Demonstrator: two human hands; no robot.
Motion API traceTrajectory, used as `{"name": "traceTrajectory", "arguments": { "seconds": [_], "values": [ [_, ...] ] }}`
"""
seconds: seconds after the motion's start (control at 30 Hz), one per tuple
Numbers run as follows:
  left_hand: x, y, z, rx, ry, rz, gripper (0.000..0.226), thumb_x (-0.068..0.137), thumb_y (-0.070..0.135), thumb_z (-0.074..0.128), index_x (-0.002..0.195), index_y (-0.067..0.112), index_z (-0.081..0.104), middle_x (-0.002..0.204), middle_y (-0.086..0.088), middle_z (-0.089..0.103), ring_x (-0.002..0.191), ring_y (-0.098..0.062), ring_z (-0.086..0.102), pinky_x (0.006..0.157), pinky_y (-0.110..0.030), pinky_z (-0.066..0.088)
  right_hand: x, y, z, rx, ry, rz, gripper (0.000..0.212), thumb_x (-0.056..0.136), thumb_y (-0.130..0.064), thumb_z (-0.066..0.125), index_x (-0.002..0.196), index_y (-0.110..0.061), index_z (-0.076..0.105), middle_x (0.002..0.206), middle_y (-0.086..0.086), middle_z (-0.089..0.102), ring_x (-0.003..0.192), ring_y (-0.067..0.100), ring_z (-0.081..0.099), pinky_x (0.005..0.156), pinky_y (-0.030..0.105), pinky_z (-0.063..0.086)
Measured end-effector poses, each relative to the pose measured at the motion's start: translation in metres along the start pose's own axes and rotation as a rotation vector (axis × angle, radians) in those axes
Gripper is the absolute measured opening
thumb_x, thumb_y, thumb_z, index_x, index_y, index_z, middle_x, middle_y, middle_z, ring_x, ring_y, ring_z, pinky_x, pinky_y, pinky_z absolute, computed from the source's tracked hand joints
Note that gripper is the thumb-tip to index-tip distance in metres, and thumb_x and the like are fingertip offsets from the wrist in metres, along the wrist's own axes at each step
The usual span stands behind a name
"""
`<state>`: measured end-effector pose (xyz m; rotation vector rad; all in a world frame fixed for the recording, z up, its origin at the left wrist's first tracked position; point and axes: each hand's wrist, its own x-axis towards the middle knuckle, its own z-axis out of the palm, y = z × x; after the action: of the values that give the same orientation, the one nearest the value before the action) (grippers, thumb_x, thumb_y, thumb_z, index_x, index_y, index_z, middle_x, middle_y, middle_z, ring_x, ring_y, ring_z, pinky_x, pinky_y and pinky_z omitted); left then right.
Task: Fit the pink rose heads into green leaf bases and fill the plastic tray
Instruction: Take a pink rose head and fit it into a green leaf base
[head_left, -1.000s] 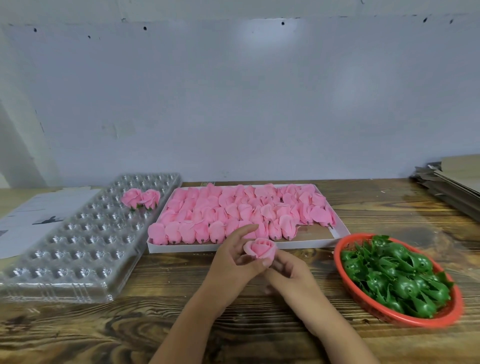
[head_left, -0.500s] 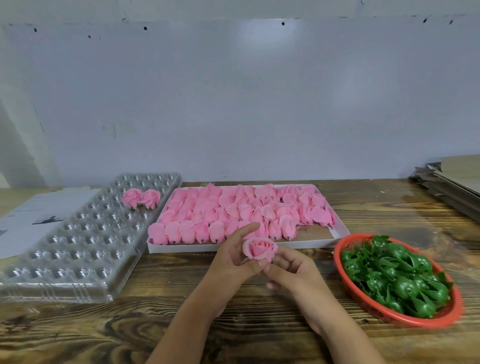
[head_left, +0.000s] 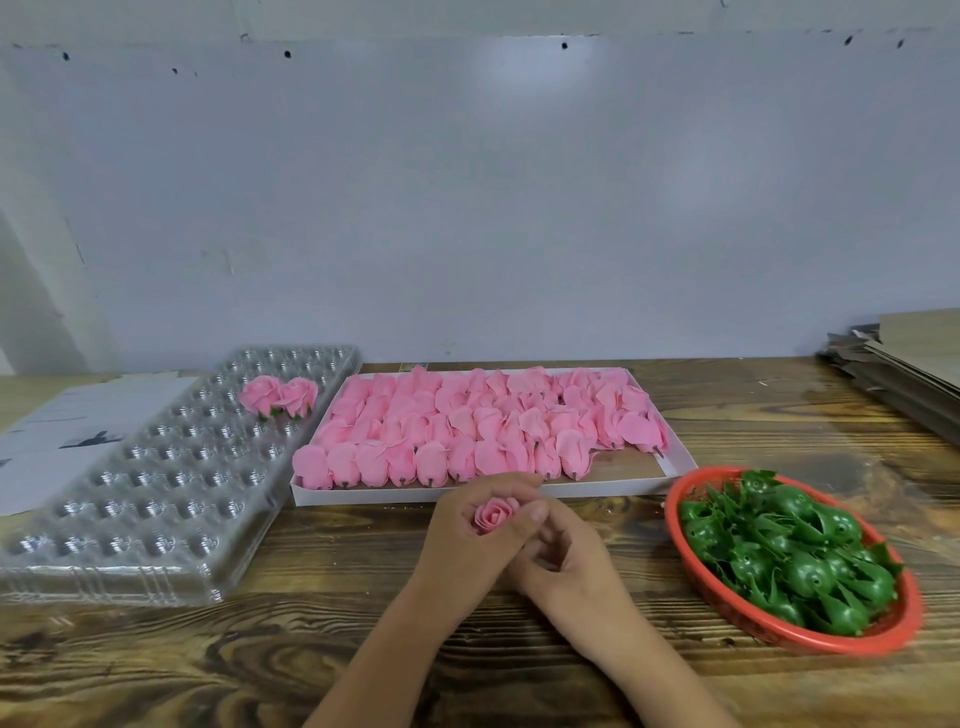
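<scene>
Far to the left of the hands lies the clear plastic tray (head_left: 140, 499), with two finished roses (head_left: 279, 396) in its far cells and the rest unfilled, within reach for dropping flowers in. The left hand (head_left: 467, 540) curls around a pink rose head (head_left: 496, 513), bloom up, just in front of the box of rose heads (head_left: 483, 431), probably to seat it in a base I cannot see. The right hand (head_left: 566, 564), fingers loosely curled, touches it from beside; whether it grips anything is unclear, and the red basket of green leaf bases (head_left: 789, 556) waits to its right.
</scene>
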<state>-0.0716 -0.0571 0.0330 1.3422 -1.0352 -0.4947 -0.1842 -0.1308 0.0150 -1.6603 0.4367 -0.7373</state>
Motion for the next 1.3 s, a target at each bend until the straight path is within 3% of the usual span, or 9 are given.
{"name": "traceTrajectory", "arguments": {
  "seconds": [0.07, 0.23, 0.33, 0.47, 0.7, 0.9, 1.0, 1.13, 1.3],
  "values": [
    [0.0, -0.001, 0.0, 0.032, -0.003, 0.004, 0.012, 0.088, 0.023, 0.078, 0.089, 0.035, 0.079, 0.112, 0.015, 0.075, 0.104, -0.006, 0.07, 0.084, -0.018, 0.055, 0.001, 0.001, 0.0, -0.048, -0.011, -0.018, 0.034, 0.085, 0.001, 0.069, 0.109, -0.023, 0.07, 0.093, 0.01, 0.072, 0.085, 0.029, 0.068, 0.079, 0.046, 0.058],
    [0.0, 0.005, 0.001, 0.028, 0.053, 0.04, 0.018, 0.076, 0.055, 0.07, 0.086, 0.042, 0.078, 0.114, 0.018, 0.073, 0.109, -0.007, 0.068, 0.088, -0.02, 0.055, 0.001, 0.001, -0.002, -0.107, -0.044, -0.054, 0.045, 0.085, -0.001, 0.068, 0.105, -0.041, 0.071, 0.089, 0.002, 0.073, 0.074, 0.022, 0.064, 0.072, 0.035, 0.056],
    [0.002, -0.001, -0.001, 0.067, 0.065, 0.042, 0.002, 0.083, 0.033, 0.08, 0.083, 0.035, 0.08, 0.111, 0.021, 0.073, 0.108, -0.003, 0.067, 0.087, -0.014, 0.052, 0.001, 0.004, -0.001, -0.151, -0.034, -0.034, 0.042, 0.084, -0.004, 0.072, 0.104, -0.041, 0.071, 0.082, 0.005, 0.07, 0.068, 0.01, 0.059, 0.067, 0.027, 0.053],
    [0.001, -0.004, 0.0, 0.16, 0.018, -0.02, 0.02, 0.085, 0.02, 0.079, 0.078, 0.039, 0.079, 0.11, 0.028, 0.07, 0.106, 0.001, 0.065, 0.086, -0.012, 0.051, 0.0, 0.005, -0.002, -0.141, -0.049, -0.015, 0.037, 0.085, -0.002, 0.07, 0.108, -0.031, 0.072, 0.095, -0.001, 0.075, 0.087, 0.017, 0.07, 0.079, 0.03, 0.058],
    [0.001, -0.008, 0.001, 0.323, -0.027, -0.014, 0.017, 0.081, 0.033, 0.082, 0.088, 0.048, 0.076, 0.116, 0.034, 0.064, 0.115, 0.005, 0.058, 0.101, -0.023, 0.048, 0.0, 0.004, -0.003, -0.188, -0.024, -0.012, 0.035, 0.082, 0.006, 0.066, 0.102, -0.021, 0.075, 0.096, -0.006, 0.076, 0.093, 0.01, 0.071, 0.084, 0.036, 0.058],
    [0.0, -0.01, -0.001, 0.49, -0.064, 0.05, 0.038, 0.076, 0.061, 0.071, 0.112, 0.061, 0.057, 0.127, 0.045, 0.046, 0.125, 0.017, 0.042, 0.107, -0.018, 0.036, 0.0, 0.0, -0.004, -0.15, -0.077, -0.075, 0.034, 0.087, -0.004, 0.067, 0.11, -0.029, 0.073, 0.104, -0.012, 0.074, 0.102, 0.006, 0.068, 0.086, 0.021, 0.054],
    [0.001, -0.008, -0.003, 0.392, -0.07, -0.02, 0.057, 0.068, 0.069, 0.072, 0.118, 0.069, 0.044, 0.123, 0.04, 0.05, 0.118, 0.015, 0.048, 0.094, -0.007, 0.044, 0.001, 0.0, -0.005, -0.092, -0.054, -0.054, 0.036, 0.088, -0.001, 0.066, 0.113, -0.025, 0.072, 0.106, -0.008, 0.075, 0.103, 0.01, 0.069, 0.089, 0.026, 0.055],
    [0.001, -0.011, -0.004, 0.237, -0.053, -0.109, 0.075, 0.06, 0.064, 0.082, 0.125, 0.067, 0.045, 0.123, 0.032, 0.056, 0.116, 0.011, 0.055, 0.092, -0.015, 0.052, 0.004, 0.003, -0.006, -0.011, 0.11, 0.007, 0.037, 0.082, 0.006, 0.068, 0.11, -0.017, 0.072, 0.1, -0.002, 0.077, 0.096, 0.015, 0.072, 0.088, 0.038, 0.058],
    [0.003, -0.017, -0.006, 0.207, -0.026, -0.134, 0.074, 0.059, 0.054, 0.086, 0.125, 0.055, 0.053, 0.124, 0.022, 0.064, 0.114, 0.006, 0.061, 0.1, -0.024, 0.053, 0.005, 0.011, -0.006, -0.145, 0.194, 0.041, 0.036, 0.077, -0.003, 0.075, 0.104, -0.027, 0.07, 0.093, -0.013, 0.075, 0.088, 0.004, 0.07, 0.082, 0.024, 0.056]
  ]
}}
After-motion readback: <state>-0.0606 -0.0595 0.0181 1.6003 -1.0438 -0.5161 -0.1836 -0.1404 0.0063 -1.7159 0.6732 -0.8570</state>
